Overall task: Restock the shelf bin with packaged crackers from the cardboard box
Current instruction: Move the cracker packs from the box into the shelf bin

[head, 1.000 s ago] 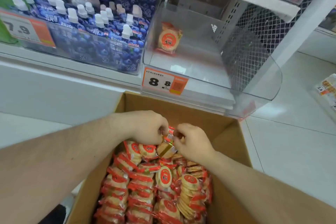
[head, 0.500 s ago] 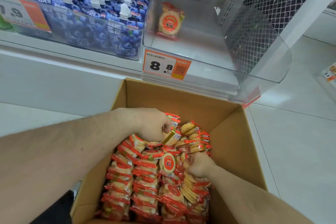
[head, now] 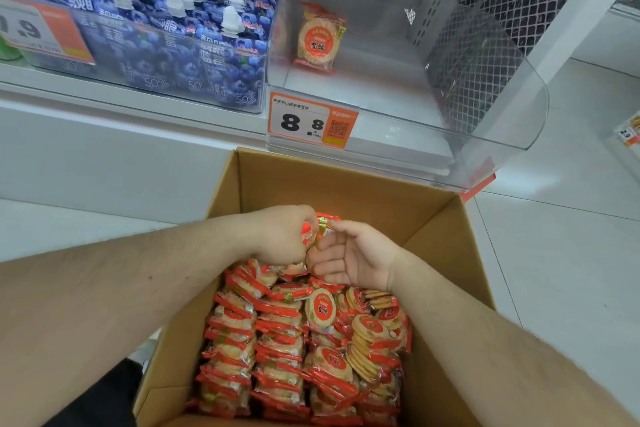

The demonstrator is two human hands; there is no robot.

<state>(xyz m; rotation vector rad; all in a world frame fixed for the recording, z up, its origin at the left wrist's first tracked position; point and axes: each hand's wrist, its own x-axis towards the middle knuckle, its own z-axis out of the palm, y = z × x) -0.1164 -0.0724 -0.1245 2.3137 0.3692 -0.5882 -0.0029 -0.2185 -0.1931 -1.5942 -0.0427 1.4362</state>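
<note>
I take the cardboard box (head: 332, 191) as my landmark: the packaged crackers (head: 298, 343) fill it in tight red-and-clear rows, and a few packs (head: 320, 225) are lifted just above the far end of the pile, near the box's back wall. My left hand (head: 284, 236) is curled closed around those packs; my right hand (head: 353, 256) sits palm-up and half open right beside it, thumb and forefinger pinching the packs' crimped end. I judge these light, with slick crinkly film over brittle discs, so I'd hold them by the flat faces or gather several edge-on rather than squeeze; the sealed ends could slip between fingers. Directly beyond the box's back wall and above it stands the clear shelf bin (head: 502, 135), nearly bare, with one lone pack (head: 320, 36) upright against its left wall. Its front lip faces the box, bearing a price tag (head: 311, 121), and the rim looks like the one edge to clear on the way up. There is wide room inside. Left of the bin, blue pouches (head: 166, 31) crowd their own tray, and to the right of the box the floor lies open.
</note>
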